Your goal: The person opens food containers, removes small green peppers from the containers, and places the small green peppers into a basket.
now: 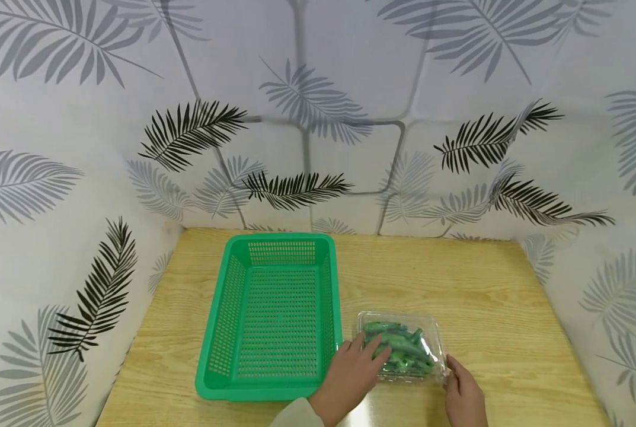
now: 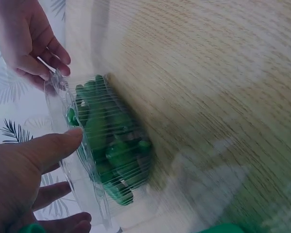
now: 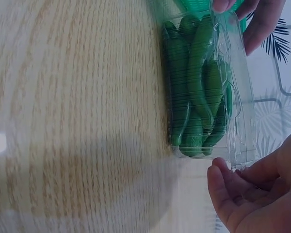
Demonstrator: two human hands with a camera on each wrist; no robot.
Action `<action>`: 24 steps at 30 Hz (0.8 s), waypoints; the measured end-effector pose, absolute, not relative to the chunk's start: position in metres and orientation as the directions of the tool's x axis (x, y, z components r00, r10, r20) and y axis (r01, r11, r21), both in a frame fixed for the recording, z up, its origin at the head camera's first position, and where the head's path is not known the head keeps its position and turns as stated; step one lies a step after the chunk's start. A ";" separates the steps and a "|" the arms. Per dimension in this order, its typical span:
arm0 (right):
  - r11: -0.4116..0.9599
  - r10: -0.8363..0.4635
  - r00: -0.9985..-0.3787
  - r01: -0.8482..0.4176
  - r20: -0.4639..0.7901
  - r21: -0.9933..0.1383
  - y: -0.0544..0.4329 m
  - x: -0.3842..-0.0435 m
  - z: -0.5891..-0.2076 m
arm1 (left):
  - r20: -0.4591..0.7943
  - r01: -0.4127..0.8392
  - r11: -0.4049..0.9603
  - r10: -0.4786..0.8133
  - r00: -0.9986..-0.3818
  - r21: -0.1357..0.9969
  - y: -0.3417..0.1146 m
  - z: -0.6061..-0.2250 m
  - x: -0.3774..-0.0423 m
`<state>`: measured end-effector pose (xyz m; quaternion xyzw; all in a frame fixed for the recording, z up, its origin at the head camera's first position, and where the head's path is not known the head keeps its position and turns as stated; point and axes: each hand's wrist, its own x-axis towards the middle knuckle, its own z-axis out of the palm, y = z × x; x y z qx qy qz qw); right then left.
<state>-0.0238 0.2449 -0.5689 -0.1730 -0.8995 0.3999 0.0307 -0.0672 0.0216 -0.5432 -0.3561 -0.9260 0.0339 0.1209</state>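
A clear plastic clamshell box [image 1: 431,330] lies on the table with its lid down. Through its walls show several long green vegetables [image 1: 399,343], perhaps peppers. My left hand [image 1: 352,375] lies over the left part of the lid with its fingers spread, the thumb [image 2: 65,141] by the front rim. At the box's right front corner, my right hand [image 1: 464,391] pinches the rim between thumb and fingertips, as the right wrist view shows closely. The green basket [image 1: 203,376] stands just left of the box, with nothing in it.
The wooden table [image 1: 488,296] extends behind the box and to its right. Leaf-patterned cloth [image 1: 350,160] hangs at the back and along both sides. The basket's near right corner is partly behind my left hand.
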 end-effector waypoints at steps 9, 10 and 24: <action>0.399 0.349 -0.928 0.271 -0.128 -0.876 0.246 -0.022 -0.576 | 0.196 0.623 0.764 0.645 -0.739 -0.167 0.028 -0.546 -0.067; 0.357 0.347 -0.928 0.267 -0.138 -0.895 0.246 -0.022 -0.577 | 0.194 0.623 0.763 0.647 -0.738 -0.174 0.028 -0.548 -0.068; 0.033 0.294 -0.943 0.172 -0.155 -0.985 0.254 -0.015 -0.590 | 0.107 0.670 0.722 0.690 -0.716 -0.172 0.025 -0.552 -0.071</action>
